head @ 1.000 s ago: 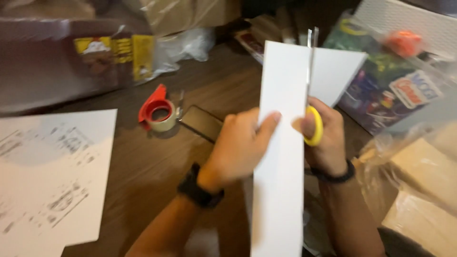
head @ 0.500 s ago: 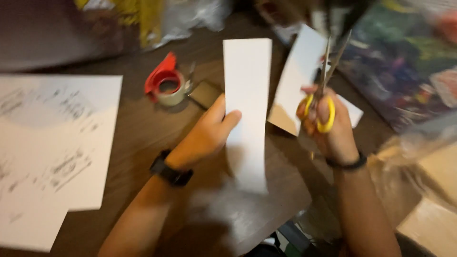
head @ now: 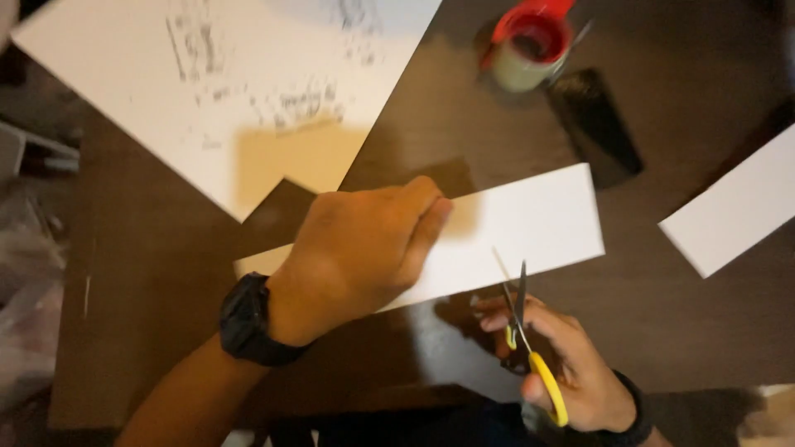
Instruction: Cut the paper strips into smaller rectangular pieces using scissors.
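Paper strip (head: 530, 223), white and long, lies slanted across the middle of the dark wooden worktop (head: 687, 331), its right end higher than its left.

Left hand (head: 356, 248): laid flat on top of the strip, palm down, fingers together and pointing right, pressing the paper to the worktop. Not clenched; whether the thumb curls under the edge cannot be told. Black wristwatch (head: 248, 319) on that wrist.

Right hand (head: 563, 364): closed around the yellow handles of a pair of scissors (head: 526, 339), fingers through the loops. Blades point up toward the strip's lower edge, slightly parted, tips at or just below that edge; actual contact with the paper cannot be told. Dark band on the right wrist.

Surroundings:
- Large white sheet (head: 232, 91) with faint grey print, upper left, well apart from the scissors; its lower corner lies near the left hand's knuckles.
- Red tape dispenser with a roll of tape (head: 530, 50) at the top, beyond the strip.
- Black flat object (head: 592, 124), probably a phone, just beside the dispenser and just above the strip's right end.
- Second white paper piece (head: 737, 207) at the right edge, apart from the strip.

Image is slightly blurred.
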